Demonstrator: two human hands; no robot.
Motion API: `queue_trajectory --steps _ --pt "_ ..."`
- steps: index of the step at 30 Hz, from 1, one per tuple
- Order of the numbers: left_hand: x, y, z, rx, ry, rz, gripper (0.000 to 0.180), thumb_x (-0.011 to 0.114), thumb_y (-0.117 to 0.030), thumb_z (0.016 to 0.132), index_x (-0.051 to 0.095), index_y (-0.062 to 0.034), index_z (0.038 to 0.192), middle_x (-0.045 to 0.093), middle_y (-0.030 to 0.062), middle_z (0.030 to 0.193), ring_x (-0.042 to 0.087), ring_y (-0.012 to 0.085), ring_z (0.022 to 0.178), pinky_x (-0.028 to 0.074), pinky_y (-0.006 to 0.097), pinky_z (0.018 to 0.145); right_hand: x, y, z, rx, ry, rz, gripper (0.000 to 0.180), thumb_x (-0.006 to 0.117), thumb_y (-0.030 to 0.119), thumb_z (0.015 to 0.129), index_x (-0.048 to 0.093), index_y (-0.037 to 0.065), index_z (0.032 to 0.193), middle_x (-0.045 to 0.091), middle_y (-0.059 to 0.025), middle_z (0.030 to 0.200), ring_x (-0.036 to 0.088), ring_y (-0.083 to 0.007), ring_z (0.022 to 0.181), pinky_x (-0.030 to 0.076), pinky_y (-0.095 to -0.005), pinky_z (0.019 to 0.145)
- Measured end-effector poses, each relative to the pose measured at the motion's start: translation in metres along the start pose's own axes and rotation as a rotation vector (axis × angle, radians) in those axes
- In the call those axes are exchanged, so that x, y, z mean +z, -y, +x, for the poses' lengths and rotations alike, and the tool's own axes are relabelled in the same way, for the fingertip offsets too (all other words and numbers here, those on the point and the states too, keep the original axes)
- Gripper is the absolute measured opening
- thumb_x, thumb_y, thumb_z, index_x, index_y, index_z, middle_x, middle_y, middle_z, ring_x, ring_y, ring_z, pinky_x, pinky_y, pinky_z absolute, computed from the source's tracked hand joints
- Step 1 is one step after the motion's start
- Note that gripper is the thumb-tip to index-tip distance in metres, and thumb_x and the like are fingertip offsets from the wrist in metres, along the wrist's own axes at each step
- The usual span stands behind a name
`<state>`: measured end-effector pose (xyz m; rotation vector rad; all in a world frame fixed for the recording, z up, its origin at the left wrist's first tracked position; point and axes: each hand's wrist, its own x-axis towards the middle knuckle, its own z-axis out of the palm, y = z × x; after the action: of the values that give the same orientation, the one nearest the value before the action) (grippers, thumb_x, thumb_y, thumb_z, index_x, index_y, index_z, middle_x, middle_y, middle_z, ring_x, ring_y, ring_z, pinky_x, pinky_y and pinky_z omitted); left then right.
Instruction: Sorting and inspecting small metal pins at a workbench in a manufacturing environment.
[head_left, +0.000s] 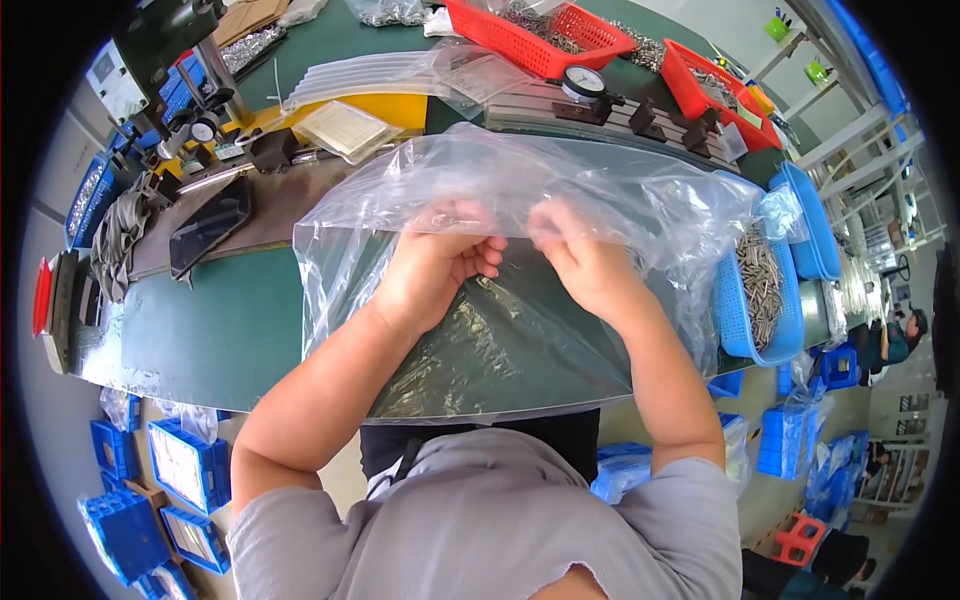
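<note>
Across the green tabletop (180,335): large clear plastic bag (490,340) spread out, both hands at it.
Left hand (445,240): fingers curled. Right hand (580,248): partly closed, fingertips blurred. Film overlaps part of both; can't tell if either grip has hold of it. Blue basket (738,336) of small metal pins (760,285) just beside bag's right edge.

Blurred fingers (552,216) on both hands (598,272)
</note>
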<state>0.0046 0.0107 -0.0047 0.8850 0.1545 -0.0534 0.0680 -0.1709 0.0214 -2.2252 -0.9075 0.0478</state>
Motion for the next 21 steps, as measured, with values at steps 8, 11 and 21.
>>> queue_trajectory --steps 8,11,21 --pt "0.005 0.004 -0.003 -0.098 0.067 -0.019 0.009 0.056 -0.005 0.085 0.055 0.0003 0.092 0.06 0.0117 0.079 0.058 0.0181 0.068 0.049 0.029 0.062 -0.002 0.001 -0.001 0.09 0.126 0.493 0.012 0.059 0.011 0.087 0.056 0.003 0.095 0.059 -0.0067 0.079 0.056 -0.0135 0.072 0.045 -0.0272 0.067" --pt "0.006 0.004 -0.004 -0.124 0.072 -0.021 0.009 0.056 -0.006 0.086 0.056 0.0002 0.092 0.061 0.0116 0.079 0.059 0.0182 0.068 0.049 0.029 0.062 0.0 0.004 -0.004 0.023 0.055 0.407 0.013 0.06 0.012 0.086 0.056 0.002 0.093 0.059 -0.0042 0.076 0.057 -0.0118 0.071 0.046 -0.0265 0.066" --pt "0.003 0.006 -0.006 -0.195 0.249 -0.133 0.008 0.055 -0.008 0.087 0.059 -0.0004 0.091 0.063 0.0118 0.081 0.061 0.0184 0.071 0.051 0.03 0.065 -0.001 0.005 0.004 0.239 0.345 0.967 0.021 0.064 0.024 0.085 0.052 0.008 0.09 0.054 -0.0023 0.075 0.05 -0.0062 0.066 0.033 -0.0186 0.052"
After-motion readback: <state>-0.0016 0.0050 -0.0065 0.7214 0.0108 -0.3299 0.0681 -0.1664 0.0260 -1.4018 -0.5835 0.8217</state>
